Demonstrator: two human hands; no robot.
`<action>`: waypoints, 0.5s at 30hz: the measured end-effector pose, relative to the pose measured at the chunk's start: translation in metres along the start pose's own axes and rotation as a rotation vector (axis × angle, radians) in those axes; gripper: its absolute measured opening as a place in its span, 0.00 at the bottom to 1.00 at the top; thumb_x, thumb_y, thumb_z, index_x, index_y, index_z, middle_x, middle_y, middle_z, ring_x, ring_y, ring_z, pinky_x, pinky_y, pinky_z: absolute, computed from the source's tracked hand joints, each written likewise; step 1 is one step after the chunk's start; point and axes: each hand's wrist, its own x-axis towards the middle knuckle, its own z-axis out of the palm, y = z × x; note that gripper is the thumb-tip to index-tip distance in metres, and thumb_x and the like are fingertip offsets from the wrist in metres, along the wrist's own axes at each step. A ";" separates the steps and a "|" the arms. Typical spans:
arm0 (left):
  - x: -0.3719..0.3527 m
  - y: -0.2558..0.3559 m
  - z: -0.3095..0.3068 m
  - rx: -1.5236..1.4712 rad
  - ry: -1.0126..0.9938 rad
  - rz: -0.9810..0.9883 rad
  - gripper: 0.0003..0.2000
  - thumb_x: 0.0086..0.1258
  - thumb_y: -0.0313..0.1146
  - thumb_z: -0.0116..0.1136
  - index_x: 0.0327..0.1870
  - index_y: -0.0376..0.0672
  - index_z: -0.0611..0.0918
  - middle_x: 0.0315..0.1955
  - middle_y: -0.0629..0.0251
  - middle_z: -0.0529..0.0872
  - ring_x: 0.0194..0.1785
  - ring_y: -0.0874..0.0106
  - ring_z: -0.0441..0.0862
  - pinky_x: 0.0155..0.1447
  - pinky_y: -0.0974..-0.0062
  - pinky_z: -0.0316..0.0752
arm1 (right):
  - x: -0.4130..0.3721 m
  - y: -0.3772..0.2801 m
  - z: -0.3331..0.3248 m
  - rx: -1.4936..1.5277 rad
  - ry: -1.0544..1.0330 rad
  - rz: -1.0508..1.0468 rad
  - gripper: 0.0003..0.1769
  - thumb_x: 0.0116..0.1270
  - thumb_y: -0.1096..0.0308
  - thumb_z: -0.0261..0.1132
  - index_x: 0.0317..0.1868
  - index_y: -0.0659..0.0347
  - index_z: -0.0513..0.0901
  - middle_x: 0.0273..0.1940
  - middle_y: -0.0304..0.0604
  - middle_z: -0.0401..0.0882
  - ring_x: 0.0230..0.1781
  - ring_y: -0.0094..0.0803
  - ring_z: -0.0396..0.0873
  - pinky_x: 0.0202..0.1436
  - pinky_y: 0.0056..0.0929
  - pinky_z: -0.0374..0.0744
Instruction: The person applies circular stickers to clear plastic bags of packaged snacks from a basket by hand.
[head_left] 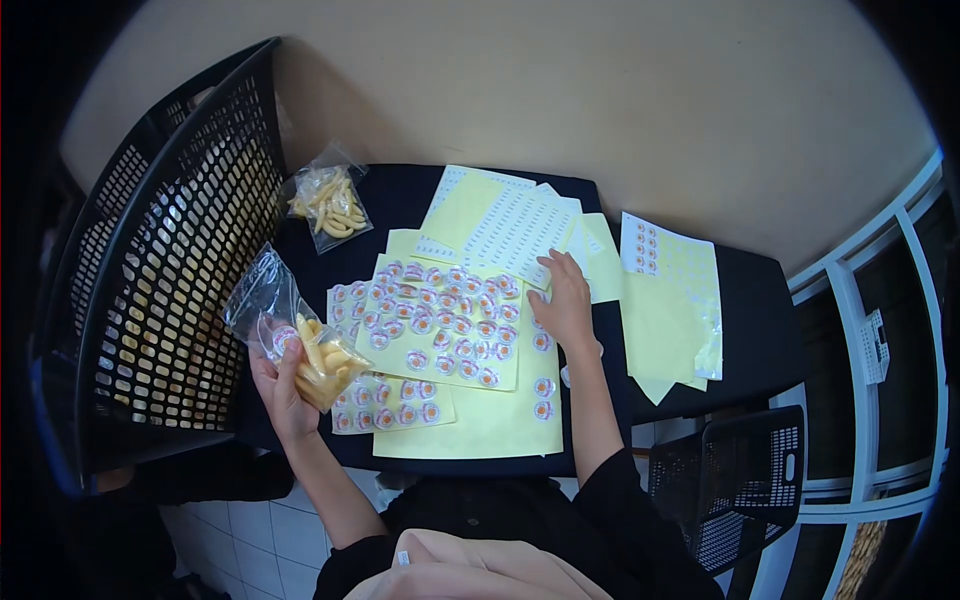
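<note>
My left hand [283, 395] grips a clear plastic bag [328, 365] of pale yellow, curved, finger-shaped snacks. A round sticker [285, 341] shows on the bag near my thumb. My right hand [565, 303] is over the right edge of the sticker sheets, fingers apart, with nothing visible in it. Beneath and left of it lies a yellow sheet [395, 357] covered with round orange-and-purple stickers. Several more sheets overlap under it, one a large yellow backing sheet [480, 430] with a few stickers along its right side.
A tall black perforated basket [165, 260] full of bags stands at the left. Another snack bag [335, 210] lies by the wall. White printed sheets [500, 220] lie at the back, and more sheets [672, 320] at the right. A black basket [740, 470] sits lower right.
</note>
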 end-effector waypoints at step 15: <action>0.026 0.001 0.035 0.210 -0.303 -0.039 0.33 0.48 0.16 0.54 0.58 0.43 0.56 0.53 0.52 0.66 0.55 0.67 0.67 0.56 0.72 0.66 | 0.027 -0.032 -0.023 0.382 0.382 0.140 0.11 0.55 0.82 0.55 0.37 0.64 0.81 0.34 0.45 0.80 0.34 0.30 0.78 0.35 0.25 0.77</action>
